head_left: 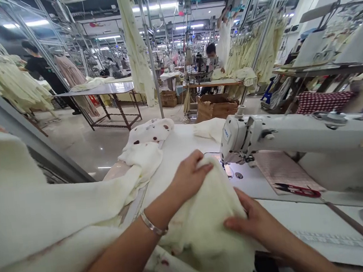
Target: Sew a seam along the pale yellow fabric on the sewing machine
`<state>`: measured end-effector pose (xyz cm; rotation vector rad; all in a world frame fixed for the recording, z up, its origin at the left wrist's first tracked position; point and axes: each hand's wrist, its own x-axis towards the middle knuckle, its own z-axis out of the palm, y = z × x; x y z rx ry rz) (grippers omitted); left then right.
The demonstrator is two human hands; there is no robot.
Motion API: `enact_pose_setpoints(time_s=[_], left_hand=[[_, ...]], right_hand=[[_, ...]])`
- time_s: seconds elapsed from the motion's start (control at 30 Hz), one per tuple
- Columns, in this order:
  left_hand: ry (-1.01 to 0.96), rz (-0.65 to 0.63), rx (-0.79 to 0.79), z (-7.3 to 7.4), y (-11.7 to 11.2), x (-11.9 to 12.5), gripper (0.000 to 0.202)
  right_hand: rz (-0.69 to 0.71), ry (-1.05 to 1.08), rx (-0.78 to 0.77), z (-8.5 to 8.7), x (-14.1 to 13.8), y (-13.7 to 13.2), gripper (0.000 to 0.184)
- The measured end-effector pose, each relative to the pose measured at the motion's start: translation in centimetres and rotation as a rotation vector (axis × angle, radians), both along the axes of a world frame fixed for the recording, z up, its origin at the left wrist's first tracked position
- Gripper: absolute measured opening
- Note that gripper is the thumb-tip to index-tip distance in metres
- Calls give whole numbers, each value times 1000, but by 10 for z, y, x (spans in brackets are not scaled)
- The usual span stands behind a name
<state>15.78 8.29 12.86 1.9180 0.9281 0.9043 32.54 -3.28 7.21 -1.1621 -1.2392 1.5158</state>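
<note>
Between my hands is a pale cream piece of fabric [215,209], raised off the sewing table [176,153]. My left hand [189,175] pinches its upper edge, thumb on the near side. On the right edge, lower down, my right hand [250,216] grips the same cloth between thumb and fingers. The sewing machine [232,140] stands just beyond, its needle area close to the fabric's top corner. More cream cloth [65,222] spreads over the left side, and a spotted piece [152,132] lies bunched at the table's far left.
Right of the machine's needle area, red-handled thread snips [297,189] rest partly on a pink cloth [278,170]. A grey metal post [31,128] slants along the left. Beyond stand a work table [101,90], a cardboard box [215,107] and racks of cream garments [250,45]. Other people work farther back.
</note>
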Motion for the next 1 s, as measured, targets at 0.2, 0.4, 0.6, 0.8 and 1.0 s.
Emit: enact_pose_setpoints(time_s=[0.2, 0.4, 0.6, 0.8, 1.0], left_hand=[[-216, 107, -104, 44, 21, -32, 23], [-154, 63, -176, 41, 16, -25, 30], [544, 200, 337, -6, 23, 2, 43], [758, -140, 413, -73, 4, 23, 51], [845, 130, 385, -87, 55, 14, 46]], right_hand=[[11, 267, -147, 2, -13, -33, 45], [-204, 187, -216, 8, -17, -44, 49], [-210, -484, -80, -21, 17, -66, 66], [-317, -1304, 749, -25, 13, -49, 51], [-81, -1688, 1197, -62, -8, -30, 57]])
